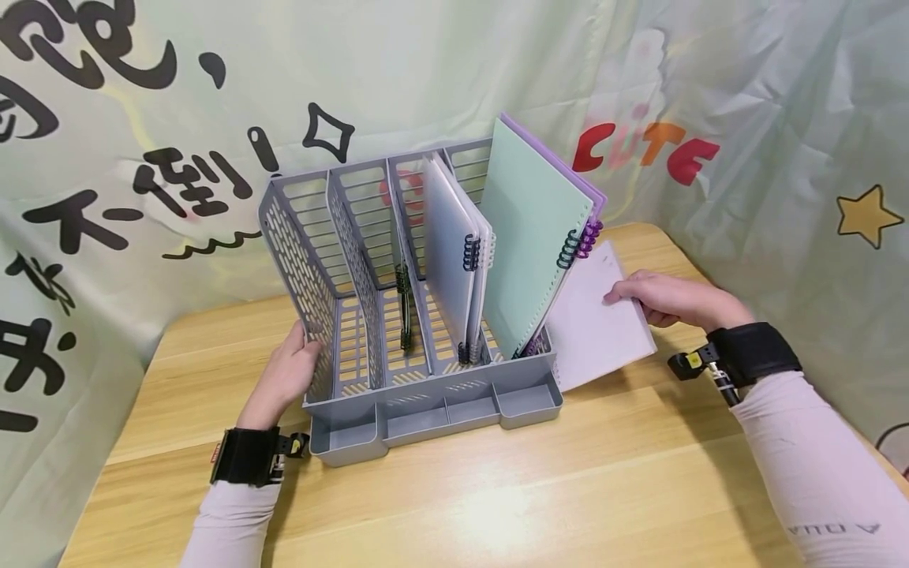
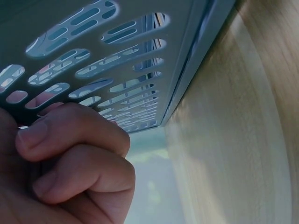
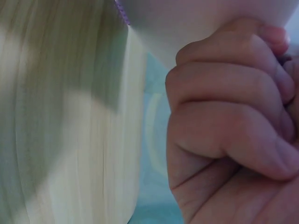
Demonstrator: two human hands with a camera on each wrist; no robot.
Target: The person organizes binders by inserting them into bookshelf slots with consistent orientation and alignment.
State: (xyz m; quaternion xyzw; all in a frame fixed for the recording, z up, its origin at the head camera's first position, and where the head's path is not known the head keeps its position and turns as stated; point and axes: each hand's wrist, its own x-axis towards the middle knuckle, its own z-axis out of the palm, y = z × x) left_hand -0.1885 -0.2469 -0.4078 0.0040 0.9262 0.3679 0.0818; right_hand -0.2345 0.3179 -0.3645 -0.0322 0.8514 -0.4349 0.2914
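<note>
A grey slotted desk file organizer (image 1: 433, 390) stands on the table. My left hand (image 1: 289, 367) grips the front edge of its left side panel (image 2: 180, 46), fingers curled in the left wrist view. Beyond its right side, my right hand (image 1: 667, 298) pinches a pale spiral notebook (image 1: 604, 323) by its outer edge, thumb on top. A bit of purple coil (image 3: 122, 11) shows on that notebook in the right wrist view; the organizer hides part of it. In the rightmost slot lean a mint green notebook (image 1: 533, 229) and a purple notebook (image 1: 561, 162).
Clear-covered spiral notebooks (image 1: 450, 237) stand in another slot, and a thin dark-coiled notebook (image 1: 403, 304) in the one left of it. Small trays (image 1: 412, 430) line the organizer's front. A printed curtain (image 1: 454, 71) hangs behind the wooden table (image 1: 490, 513).
</note>
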